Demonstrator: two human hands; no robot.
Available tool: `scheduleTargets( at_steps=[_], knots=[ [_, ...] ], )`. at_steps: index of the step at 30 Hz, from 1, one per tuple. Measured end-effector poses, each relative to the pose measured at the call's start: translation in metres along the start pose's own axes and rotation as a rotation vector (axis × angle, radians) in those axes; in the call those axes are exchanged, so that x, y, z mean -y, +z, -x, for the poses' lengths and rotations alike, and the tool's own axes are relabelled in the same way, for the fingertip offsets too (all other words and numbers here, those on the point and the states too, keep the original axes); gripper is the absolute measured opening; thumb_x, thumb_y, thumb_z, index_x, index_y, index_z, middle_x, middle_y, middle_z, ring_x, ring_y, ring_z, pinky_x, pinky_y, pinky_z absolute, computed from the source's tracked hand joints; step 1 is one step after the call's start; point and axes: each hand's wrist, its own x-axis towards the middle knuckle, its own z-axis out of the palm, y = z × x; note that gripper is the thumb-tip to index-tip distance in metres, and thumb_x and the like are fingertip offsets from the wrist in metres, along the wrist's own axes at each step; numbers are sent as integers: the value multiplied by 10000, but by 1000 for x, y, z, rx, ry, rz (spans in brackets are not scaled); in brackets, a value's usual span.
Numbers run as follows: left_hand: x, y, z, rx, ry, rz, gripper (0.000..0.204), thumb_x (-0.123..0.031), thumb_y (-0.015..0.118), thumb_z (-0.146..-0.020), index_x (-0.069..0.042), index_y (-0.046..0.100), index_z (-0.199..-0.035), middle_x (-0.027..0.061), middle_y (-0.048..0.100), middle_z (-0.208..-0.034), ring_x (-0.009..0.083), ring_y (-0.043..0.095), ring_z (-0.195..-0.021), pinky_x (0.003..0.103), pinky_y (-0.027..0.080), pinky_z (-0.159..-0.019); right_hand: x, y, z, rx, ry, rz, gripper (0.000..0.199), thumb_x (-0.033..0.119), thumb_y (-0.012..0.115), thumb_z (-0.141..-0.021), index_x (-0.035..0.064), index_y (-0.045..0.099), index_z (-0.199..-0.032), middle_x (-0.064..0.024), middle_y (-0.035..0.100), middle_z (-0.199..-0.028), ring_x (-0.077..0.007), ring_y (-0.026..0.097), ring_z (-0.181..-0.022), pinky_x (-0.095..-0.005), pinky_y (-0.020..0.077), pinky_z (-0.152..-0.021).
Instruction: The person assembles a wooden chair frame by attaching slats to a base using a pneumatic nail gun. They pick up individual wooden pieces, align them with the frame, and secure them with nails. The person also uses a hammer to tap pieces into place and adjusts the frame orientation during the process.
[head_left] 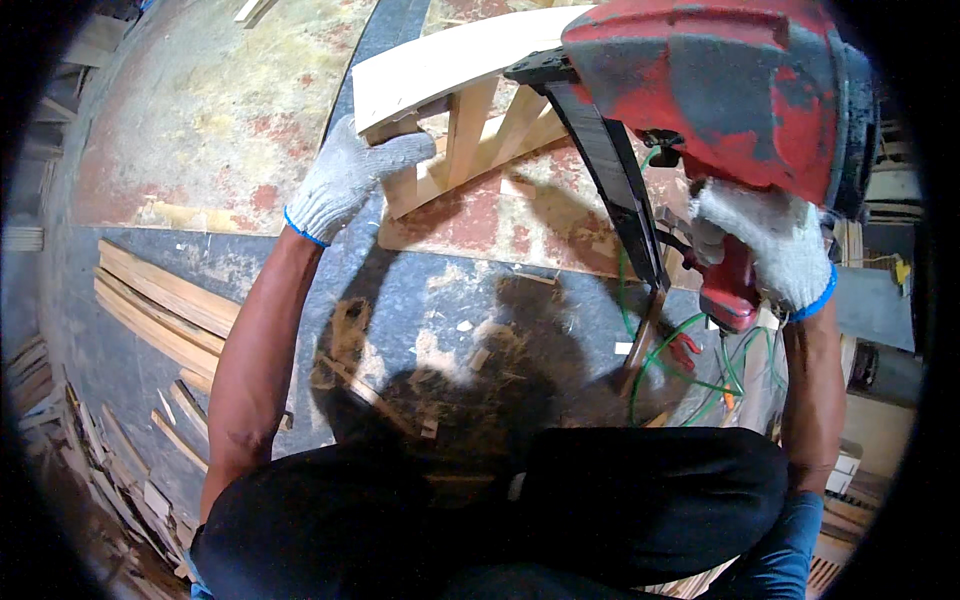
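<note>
Two gloved hands busy: left hand (345,180) grip closed on wooden frame (455,95) corner post; right hand (770,250) grip clamped around red nail gun (720,90) handle, right of frame. Open floor (200,120) left.

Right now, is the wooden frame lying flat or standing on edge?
Standing on edge: the wooden frame rises off the board, top rail up, with the left hand gripping its end post.

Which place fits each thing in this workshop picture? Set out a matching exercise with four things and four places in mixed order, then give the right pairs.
Things:
1. left hand
2. right hand
3. green hose
4. loose slats

Places:
A. coiled below the red nail gun
B. lying on the floor at the left
C. gripping a post of the wooden frame
D. closed round the nail gun's handle

Pairs: 1-C, 2-D, 3-A, 4-B
</note>
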Motion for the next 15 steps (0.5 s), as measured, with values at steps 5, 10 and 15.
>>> scheduleTargets(
  at_steps=[5,10,15],
  knots=[
    [-14,8,5,2,-67,-46,530,-334,813,-824,7,665,-1201,114,719,-1086,177,658,-931,334,534,-857,8,5,5,-117,-16,-186,233,184,717,-889,-35,654,-843,-74,597,-653,-166,574,-553,-320,454,-546],
    [-18,-10,-4,57,-30,-58,548,-290,834,-802,2,645,-1226,106,716,-1122,180,652,-1007,337,514,-911,20,5,-22,-41,7,-215,288,234,696,-915,-14,631,-786,-76,569,-629,-167,546,-520,-317,435,-520],
    [-13,-7,1,44,-34,4,586,-284,841,-791,-11,627,-1263,118,705,-1157,190,644,-1046,338,494,-952,54,8,-24,-31,219,-374,296,242,680,-903,8,603,-739,-57,536,-595,-171,528,-499,-320,430,-491]
  ],
)
